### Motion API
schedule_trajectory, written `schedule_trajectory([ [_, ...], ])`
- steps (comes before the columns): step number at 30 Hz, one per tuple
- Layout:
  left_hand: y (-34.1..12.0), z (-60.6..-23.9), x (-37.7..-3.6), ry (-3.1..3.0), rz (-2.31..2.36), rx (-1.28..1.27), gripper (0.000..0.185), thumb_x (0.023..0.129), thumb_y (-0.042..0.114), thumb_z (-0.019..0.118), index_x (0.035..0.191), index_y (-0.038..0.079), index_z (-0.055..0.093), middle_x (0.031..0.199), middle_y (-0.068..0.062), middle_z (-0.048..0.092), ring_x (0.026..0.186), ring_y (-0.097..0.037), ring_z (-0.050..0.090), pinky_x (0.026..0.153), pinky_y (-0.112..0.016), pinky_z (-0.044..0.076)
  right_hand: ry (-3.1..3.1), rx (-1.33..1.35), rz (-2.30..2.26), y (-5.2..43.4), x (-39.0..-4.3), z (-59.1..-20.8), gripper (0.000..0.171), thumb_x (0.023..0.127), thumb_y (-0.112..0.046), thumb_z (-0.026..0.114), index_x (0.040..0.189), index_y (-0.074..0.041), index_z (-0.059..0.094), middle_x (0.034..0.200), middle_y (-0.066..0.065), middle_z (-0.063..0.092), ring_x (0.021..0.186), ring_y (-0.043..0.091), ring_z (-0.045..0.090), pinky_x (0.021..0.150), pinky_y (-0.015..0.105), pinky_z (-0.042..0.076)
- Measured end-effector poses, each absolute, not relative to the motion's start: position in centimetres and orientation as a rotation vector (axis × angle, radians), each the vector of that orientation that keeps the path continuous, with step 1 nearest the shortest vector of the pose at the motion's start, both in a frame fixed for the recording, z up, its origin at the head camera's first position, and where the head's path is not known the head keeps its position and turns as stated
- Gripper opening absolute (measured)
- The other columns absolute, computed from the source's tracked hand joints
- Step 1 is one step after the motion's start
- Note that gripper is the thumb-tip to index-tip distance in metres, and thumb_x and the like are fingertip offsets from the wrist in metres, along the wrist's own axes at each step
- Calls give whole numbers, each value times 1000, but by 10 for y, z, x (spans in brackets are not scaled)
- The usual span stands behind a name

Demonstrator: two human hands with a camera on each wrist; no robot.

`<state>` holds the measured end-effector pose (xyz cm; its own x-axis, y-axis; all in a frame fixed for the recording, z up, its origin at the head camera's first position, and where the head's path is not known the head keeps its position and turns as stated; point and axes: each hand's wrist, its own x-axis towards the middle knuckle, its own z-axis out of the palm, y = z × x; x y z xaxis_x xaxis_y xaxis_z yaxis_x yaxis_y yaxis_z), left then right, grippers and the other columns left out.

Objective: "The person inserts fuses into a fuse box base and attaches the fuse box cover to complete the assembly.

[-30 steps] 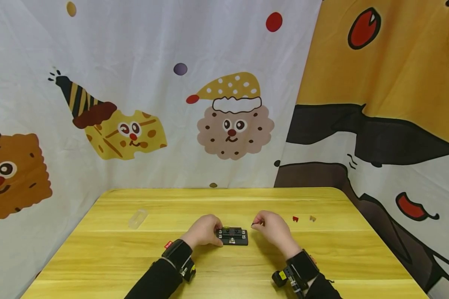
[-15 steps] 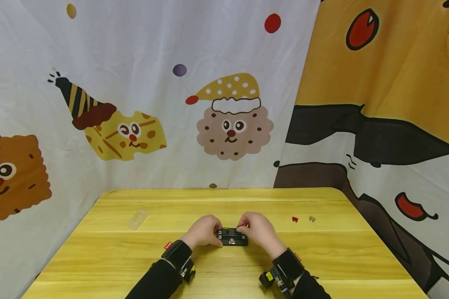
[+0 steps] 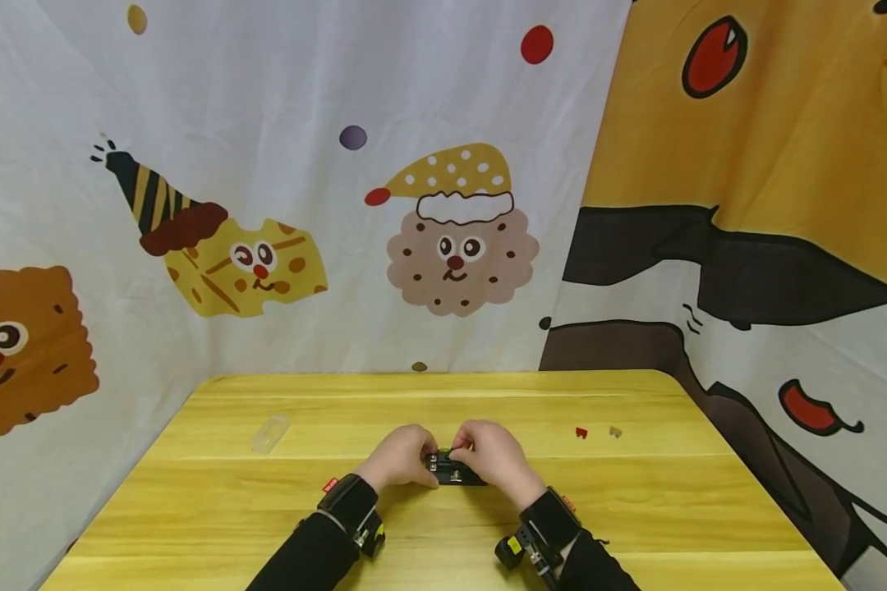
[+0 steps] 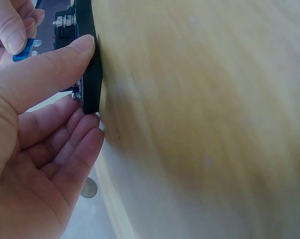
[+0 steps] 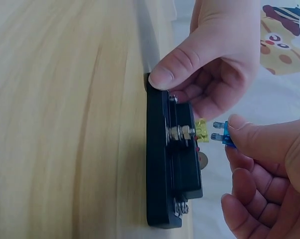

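Observation:
A black fuse block with metal terminal studs sits on the table in front of the person. My left hand grips its left end, thumb on the base's near edge and fingers behind. Seated in the block is a yellow blade fuse. Between thumb and fingers my right hand pinches a blue blade fuse. In the right wrist view its two metal prongs point at the block, a small gap away from the yellow fuse. The left wrist view also shows the blue fuse apart from the block.
To the right on the wooden table lie a small red fuse and a tan one. A clear plastic case lies at the back left. A patterned cloth hangs behind the table.
My right hand has moved left with the blue fuse, from beside the fuse block to over it. The left hand has stayed on the block's left end.

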<state>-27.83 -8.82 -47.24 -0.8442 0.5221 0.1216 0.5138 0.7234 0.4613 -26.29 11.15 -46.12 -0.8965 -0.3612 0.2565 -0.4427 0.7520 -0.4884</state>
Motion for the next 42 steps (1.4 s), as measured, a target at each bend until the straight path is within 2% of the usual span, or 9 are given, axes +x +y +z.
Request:
schedule_trajectory([
  [24, -88, -470, -277, 2881, 826, 891, 34, 62, 18, 95, 83, 6, 71, 73, 3, 59, 64, -9, 47, 65, -26, 43, -2793, 697, 736, 97, -263, -466, 16, 84, -18, 80, 80, -21, 65, 76, -10, 59, 67, 8, 55, 61, 27, 46],
  [33, -88, -469, -277, 2877, 834, 915, 31, 63, 16, 94, 80, 7, 70, 69, 3, 58, 61, -8, 45, 61, -25, 41, -2798, 718, 665, 94, -262, -466, 19, 82, -17, 81, 76, -22, 64, 73, -11, 54, 64, 6, 51, 58, 25, 43],
  [42, -89, -470, -278, 2893, 822, 930, 33, 61, 17, 95, 82, 6, 71, 71, 3, 59, 63, -8, 46, 63, -25, 42, -2768, 718, 562, 90, -259, -467, 21, 80, -18, 83, 74, -22, 64, 74, -9, 52, 66, 9, 52, 57, 25, 44],
])
